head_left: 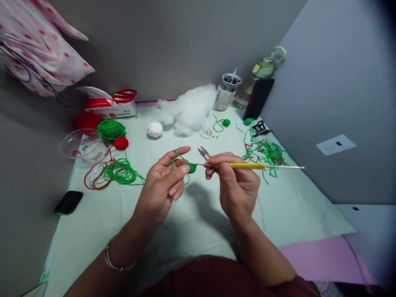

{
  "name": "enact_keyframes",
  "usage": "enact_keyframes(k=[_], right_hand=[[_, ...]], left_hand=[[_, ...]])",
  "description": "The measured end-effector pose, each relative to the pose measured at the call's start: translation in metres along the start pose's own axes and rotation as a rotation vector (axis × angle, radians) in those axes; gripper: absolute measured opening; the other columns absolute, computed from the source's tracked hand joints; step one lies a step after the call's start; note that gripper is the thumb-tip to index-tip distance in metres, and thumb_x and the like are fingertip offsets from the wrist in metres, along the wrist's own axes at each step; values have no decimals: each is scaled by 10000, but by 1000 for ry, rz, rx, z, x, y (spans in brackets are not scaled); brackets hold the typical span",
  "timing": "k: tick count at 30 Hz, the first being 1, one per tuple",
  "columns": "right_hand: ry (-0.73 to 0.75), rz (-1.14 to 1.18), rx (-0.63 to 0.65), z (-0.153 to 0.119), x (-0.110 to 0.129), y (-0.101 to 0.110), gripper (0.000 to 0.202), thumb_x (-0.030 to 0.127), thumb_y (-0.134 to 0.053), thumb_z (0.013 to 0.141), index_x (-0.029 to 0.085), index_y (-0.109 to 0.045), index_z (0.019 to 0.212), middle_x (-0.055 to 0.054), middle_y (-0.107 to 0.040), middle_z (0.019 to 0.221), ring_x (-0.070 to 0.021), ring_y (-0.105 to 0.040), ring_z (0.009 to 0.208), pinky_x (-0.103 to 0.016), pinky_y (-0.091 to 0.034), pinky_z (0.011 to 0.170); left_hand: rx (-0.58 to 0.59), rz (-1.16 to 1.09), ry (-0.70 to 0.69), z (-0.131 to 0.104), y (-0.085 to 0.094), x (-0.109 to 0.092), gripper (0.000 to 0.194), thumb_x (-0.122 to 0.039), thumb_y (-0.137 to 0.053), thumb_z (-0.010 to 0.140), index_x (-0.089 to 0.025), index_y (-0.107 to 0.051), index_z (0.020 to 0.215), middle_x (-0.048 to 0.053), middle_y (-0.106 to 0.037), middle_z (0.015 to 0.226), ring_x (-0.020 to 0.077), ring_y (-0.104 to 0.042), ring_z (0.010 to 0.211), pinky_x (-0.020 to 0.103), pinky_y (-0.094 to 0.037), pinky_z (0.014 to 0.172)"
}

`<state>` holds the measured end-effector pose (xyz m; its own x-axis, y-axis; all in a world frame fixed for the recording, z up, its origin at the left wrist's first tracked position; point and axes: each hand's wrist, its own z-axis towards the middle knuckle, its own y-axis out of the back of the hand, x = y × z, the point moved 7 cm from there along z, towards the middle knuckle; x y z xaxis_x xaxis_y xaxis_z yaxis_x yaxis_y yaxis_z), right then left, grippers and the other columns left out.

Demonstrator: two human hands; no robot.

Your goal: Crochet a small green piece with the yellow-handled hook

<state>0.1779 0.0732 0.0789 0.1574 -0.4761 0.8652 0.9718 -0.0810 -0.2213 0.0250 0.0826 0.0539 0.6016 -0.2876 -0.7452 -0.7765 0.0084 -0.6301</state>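
Your left hand (162, 181) pinches the small green crochet piece (192, 168), green yarn (182, 156) running over your index finger (167, 159); your right hand (237, 181) grasps the yellow-handled hook (247, 166), its tip at the piece. The piece is above the worktop (297, 206).

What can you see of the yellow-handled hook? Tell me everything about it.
The hook is long, slim and straight, with a smooth yellow handle that looks like plastic. Thin, silvery, metal-looking shafts extend from both ends of the handle. It lies nearly level across the view, gripped by the fingers and thumb of the right hand. One end meets the green piece at the left hand; its tip is hidden there. The other end sticks out freely to the right.
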Motion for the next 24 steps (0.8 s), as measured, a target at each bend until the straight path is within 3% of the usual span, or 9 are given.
enact_keyframes(k=[5,9,14,17,19,21,24], right_hand=[[-93,83,-41,0,-3,4,155,301,-671,1021,259,-812,972,-7,-722,857,-121,-664,678,-277,-557,611],[-121,45,35,0,-6,-3,162,336,-668,1021,258,-801,970,-13,-754,905,-131,-663,710,-294,-563,642],[145,-289,67,-6,10,-11,167,223,-639,1028,272,-797,1055,-22,-782,934,-158,-707,789,-333,-600,714],[371,-511,104,-14,21,-17,263,142,-668,993,304,-789,1162,-48,-782,1048,-186,-742,912,-358,-628,759],[432,-562,99,-16,24,-16,296,131,-676,985,314,-782,1192,-51,-782,1069,-195,-740,927,-369,-631,759],[316,-430,46,-9,19,-6,224,160,-645,1009,287,-792,1121,-38,-774,972,-181,-723,834,-352,-612,707],[85,-140,18,1,6,2,174,265,-620,1041,256,-792,1023,-19,-734,872,-136,-656,671,-305,-564,605]], left_hand=[[-7,54,-39,0,3,-3,295,-160,-865,800,-206,-818,1088,-56,-620,794,-43,-315,390,87,-332,361],[61,88,7,-1,-4,5,331,-187,-849,825,-220,-797,1150,-61,-620,772,-21,-328,394,117,-368,370],[35,71,-37,-2,-7,12,362,-187,-877,798,-222,-793,1148,-57,-633,775,8,-428,440,149,-445,429],[27,-7,5,-2,-8,15,389,-192,-895,774,-201,-791,1149,-86,-540,633,17,-371,413,147,-417,409],[45,-71,97,-1,-9,17,351,-199,-882,784,-168,-805,1125,-100,-454,578,11,-297,408,125,-371,391],[45,-124,153,-1,-8,16,305,-181,-870,784,-138,-821,1083,-101,-411,582,3,-259,425,101,-347,391],[20,-125,100,1,-5,10,300,-132,-867,769,-157,-831,1065,-77,-495,658,-10,-304,444,91,-382,416]])
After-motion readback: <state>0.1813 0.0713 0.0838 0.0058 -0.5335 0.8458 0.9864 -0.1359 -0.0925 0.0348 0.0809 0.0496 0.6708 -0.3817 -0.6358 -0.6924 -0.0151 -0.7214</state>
